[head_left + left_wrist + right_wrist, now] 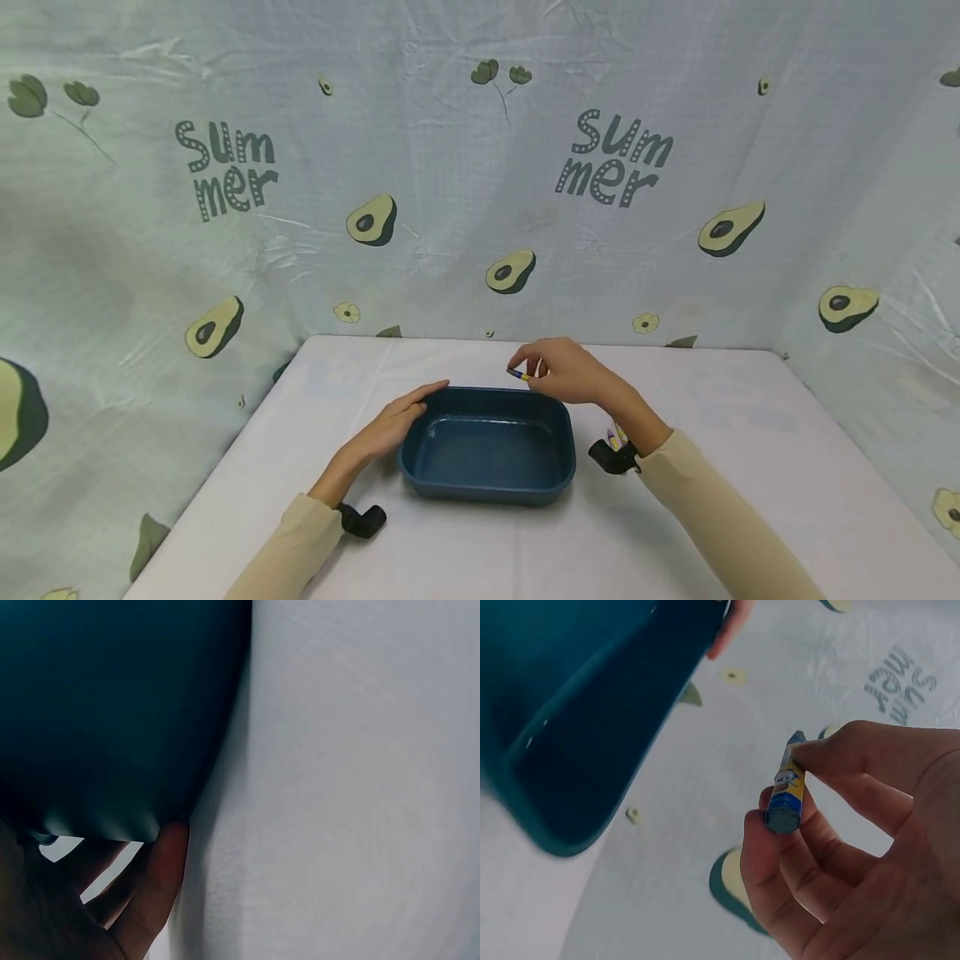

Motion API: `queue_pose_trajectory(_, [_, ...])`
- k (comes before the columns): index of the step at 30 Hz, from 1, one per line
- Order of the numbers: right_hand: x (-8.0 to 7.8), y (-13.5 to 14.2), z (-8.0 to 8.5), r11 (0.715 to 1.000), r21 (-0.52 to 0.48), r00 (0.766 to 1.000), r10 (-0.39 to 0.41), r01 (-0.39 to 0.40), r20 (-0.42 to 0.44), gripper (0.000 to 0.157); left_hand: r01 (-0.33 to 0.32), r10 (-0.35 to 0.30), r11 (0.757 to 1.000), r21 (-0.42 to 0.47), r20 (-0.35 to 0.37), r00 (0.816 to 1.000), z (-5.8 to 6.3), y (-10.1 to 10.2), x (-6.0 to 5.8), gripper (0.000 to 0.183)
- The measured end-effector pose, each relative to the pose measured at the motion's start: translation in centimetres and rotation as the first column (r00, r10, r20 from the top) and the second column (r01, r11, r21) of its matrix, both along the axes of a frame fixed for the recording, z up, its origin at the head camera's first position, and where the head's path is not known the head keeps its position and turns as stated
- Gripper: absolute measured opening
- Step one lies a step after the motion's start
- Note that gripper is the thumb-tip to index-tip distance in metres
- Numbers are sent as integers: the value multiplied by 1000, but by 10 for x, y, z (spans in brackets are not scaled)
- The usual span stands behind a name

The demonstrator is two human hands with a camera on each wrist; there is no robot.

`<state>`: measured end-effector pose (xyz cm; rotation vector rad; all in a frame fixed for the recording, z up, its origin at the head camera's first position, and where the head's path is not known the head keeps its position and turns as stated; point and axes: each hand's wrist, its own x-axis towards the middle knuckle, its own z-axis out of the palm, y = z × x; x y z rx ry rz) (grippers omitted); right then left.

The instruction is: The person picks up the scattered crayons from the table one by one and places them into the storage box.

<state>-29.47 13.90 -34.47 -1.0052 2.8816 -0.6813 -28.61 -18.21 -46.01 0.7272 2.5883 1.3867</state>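
Note:
A short blue crayon (pixel 517 374) with a yellow and blue wrapper is pinched between the thumb and fingertips of my right hand (pixel 564 369). That hand is raised over the far right rim of a dark teal rectangular tray (pixel 487 492). In the right wrist view, the crayon (pixel 786 791) points its flat end toward the camera. My left hand (pixel 393 423) lies against the tray's left side near the far corner, its fingers fairly straight. Close up in the left wrist view, a fingertip (pixel 171 851) touches the tray's wall (pixel 112 735).
Several more crayons (pixel 613 438) lie on the white table (pixel 720 467) right of the tray, partly hidden by the right wrist and its black camera mount (pixel 611 458). A pale cloth (pixel 450 150) printed with avocados hangs behind the table and along its sides.

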Motion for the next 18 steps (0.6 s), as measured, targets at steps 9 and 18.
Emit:
queue_pose_trajectory(9, [-11, -46, -8, 991, 23, 989, 133, -134, 66, 31, 2, -2, 1000, 10, 4, 1000, -1, 2, -1, 51])
queue_pose_trajectory(18, [-26, -75, -28, 973, 61, 967, 212, -222, 141, 32, -16, 16, 1000, 14, 45, 999, 0, 3, -4, 51])
